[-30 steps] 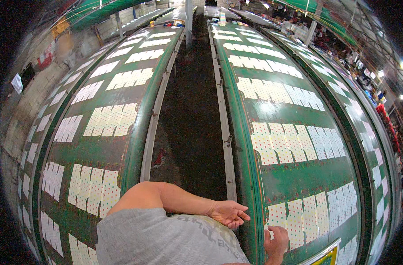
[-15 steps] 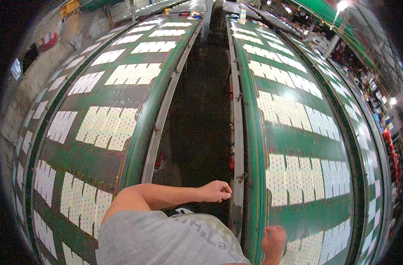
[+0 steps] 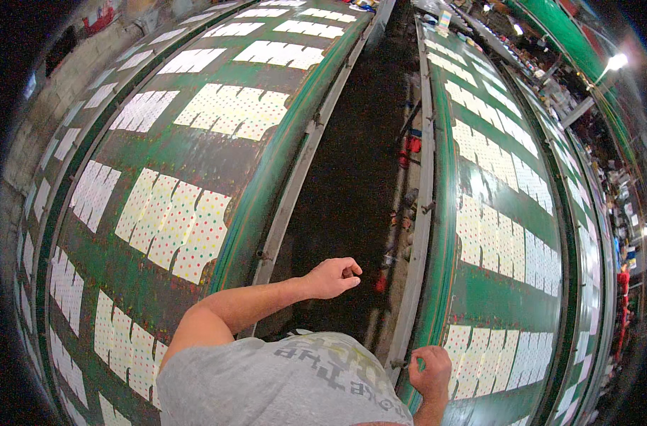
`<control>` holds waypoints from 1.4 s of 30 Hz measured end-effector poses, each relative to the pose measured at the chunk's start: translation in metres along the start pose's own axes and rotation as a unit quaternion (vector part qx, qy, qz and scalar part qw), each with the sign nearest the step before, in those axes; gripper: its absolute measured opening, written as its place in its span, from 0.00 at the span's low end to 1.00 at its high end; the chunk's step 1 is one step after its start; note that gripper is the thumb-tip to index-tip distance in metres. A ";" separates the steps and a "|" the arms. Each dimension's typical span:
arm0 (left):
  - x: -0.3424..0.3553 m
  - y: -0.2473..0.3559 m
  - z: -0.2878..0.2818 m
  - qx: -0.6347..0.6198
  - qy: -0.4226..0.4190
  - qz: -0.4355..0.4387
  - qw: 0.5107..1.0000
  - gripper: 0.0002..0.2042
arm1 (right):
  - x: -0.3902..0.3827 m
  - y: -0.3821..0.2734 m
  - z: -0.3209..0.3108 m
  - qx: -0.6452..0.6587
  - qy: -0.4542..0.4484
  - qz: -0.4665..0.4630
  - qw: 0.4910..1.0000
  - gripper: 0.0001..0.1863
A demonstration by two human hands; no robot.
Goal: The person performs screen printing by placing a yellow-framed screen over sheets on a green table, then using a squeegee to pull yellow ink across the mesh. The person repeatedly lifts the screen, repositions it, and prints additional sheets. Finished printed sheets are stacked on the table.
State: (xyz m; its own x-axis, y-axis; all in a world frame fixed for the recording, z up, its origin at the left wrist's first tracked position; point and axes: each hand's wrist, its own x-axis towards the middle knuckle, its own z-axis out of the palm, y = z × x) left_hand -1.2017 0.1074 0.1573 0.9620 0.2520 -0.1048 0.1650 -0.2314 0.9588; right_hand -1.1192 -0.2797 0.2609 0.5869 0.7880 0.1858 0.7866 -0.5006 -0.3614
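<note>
My left hand (image 3: 332, 277) hangs over the dark gap between two long tables, forearm bent across in front of me. Its fingers curl in loosely, and nothing shows in them. Beside the inner edge of the right table, my right hand (image 3: 430, 369) is closed, with a bit of green showing through the ring of thumb and forefinger. Dotted pale panels (image 3: 484, 355), wavy-edged and set in rows, lie just past it on the green right table (image 3: 472, 295). More panels with coloured dots (image 3: 173, 220) lie on the left table (image 3: 217, 160). Neither hand touches a panel.
A dark walkway (image 3: 337, 192) runs ahead between metal rails (image 3: 295, 181). Red items (image 3: 410, 145) and other small things lie low beside the right rail. Further panel-covered tables stand on both sides. A block wall (image 3: 36, 138) is at far left; a lamp (image 3: 616, 62) shines at upper right.
The view has shifted along the tables and swung, so the walkway now slants to the right. Both hands appear higher in the picture. The left fingers look slightly looser.
</note>
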 end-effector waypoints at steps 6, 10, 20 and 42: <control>0.051 0.004 -0.042 -0.015 0.044 0.005 0.999 0.14 | 0.072 0.072 0.011 0.007 0.020 0.045 0.999 0.06; 0.108 0.018 -0.053 0.003 0.052 0.041 0.998 0.13 | 0.116 0.141 0.008 -0.031 0.053 0.077 0.995 0.06; 0.293 0.167 -0.095 0.197 0.075 0.316 0.925 0.18 | 0.276 0.219 0.017 -0.008 0.129 0.042 0.991 0.18; 0.561 0.303 -0.331 0.180 0.058 0.748 0.636 0.24 | 0.703 0.188 0.042 0.054 0.063 -0.104 0.991 0.18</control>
State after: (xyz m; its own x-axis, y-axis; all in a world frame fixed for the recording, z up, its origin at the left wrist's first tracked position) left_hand -0.6840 0.4896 0.4770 0.0820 -0.4409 0.8938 -0.8567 -0.4894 -0.1628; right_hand -0.5664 0.1954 0.2854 0.4382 0.8163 0.3765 0.8720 -0.2845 -0.3983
